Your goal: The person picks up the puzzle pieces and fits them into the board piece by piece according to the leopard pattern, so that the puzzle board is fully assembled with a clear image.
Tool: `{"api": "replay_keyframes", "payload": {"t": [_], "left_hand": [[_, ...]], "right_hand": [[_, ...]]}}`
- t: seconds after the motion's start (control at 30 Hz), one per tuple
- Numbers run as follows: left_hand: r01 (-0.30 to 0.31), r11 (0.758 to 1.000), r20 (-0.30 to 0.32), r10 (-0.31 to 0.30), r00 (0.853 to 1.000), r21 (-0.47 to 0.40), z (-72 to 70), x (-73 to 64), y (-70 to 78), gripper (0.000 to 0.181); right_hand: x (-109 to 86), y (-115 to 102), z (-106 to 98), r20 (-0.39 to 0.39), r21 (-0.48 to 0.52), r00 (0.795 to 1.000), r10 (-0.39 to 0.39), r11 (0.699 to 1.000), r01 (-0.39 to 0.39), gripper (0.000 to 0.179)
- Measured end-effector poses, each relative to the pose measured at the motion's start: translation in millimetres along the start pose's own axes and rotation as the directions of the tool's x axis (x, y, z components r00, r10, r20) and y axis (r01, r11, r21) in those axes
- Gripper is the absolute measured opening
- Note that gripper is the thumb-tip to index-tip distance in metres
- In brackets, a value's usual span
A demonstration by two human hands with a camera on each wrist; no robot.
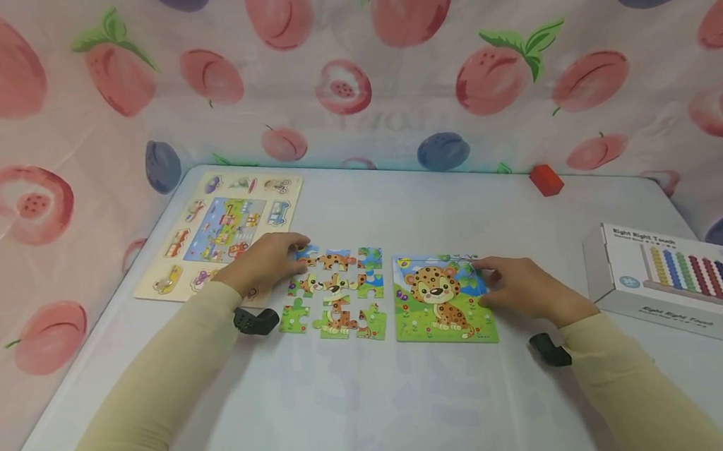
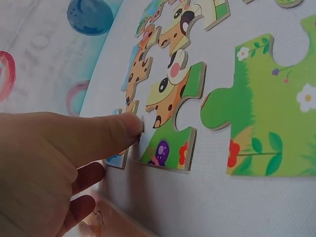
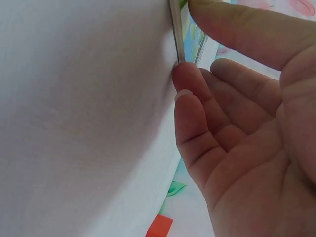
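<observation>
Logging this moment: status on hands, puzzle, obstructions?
Left hand pinching corner piece; right hand holding leopard board. Other puzzle pieces spread with gaps. Vehicle board near left hand, possibly obstructing.

Plain pale beige long sleeves (image 1: 150,380) with a small rounded black device (image 1: 256,321) at each wrist

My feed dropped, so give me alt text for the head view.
The left hand touches the top-left piece of a spread-out leopard jigsaw on a white table; the right hand holds the leopard board by its right edge. A vehicle board lies left, a white box right, a red block near the back.
</observation>
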State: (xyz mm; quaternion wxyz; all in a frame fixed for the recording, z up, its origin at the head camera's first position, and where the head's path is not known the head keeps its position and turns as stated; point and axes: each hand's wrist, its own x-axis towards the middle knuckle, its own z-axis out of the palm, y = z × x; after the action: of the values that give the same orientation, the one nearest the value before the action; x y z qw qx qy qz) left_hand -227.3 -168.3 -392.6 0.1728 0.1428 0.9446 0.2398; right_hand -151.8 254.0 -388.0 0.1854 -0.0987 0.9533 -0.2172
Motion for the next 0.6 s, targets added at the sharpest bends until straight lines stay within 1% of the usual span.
{"api": "replay_keyframes", "payload": {"t": [0.17, 0.4, 0.6], "left_hand": [[0.000, 1.000, 0.005, 0.000, 1.000, 0.006, -0.3, 0.3, 0.7, 0.055], [-0.030, 0.999, 0.005, 0.030, 1.000, 0.018, -2.4, -0.1, -0.7, 0.054], [-0.027, 0.999, 0.011, 0.026, 1.000, 0.018, -2.7, 0.8, -1.4, 0.053]], "right_hand": [[0.5, -0.6, 0.3, 0.008, 0.023, 1.000, 0.012, 1.000, -0.012, 0.068], [-0.6, -2.7, 2.3, 0.001, 0.035, 1.000, 0.014, 0.999, -0.014, 0.067], [-0.2, -5.2, 3.4, 0.000, 0.038, 1.000, 0.007, 0.999, -0.007, 0.067]]}}
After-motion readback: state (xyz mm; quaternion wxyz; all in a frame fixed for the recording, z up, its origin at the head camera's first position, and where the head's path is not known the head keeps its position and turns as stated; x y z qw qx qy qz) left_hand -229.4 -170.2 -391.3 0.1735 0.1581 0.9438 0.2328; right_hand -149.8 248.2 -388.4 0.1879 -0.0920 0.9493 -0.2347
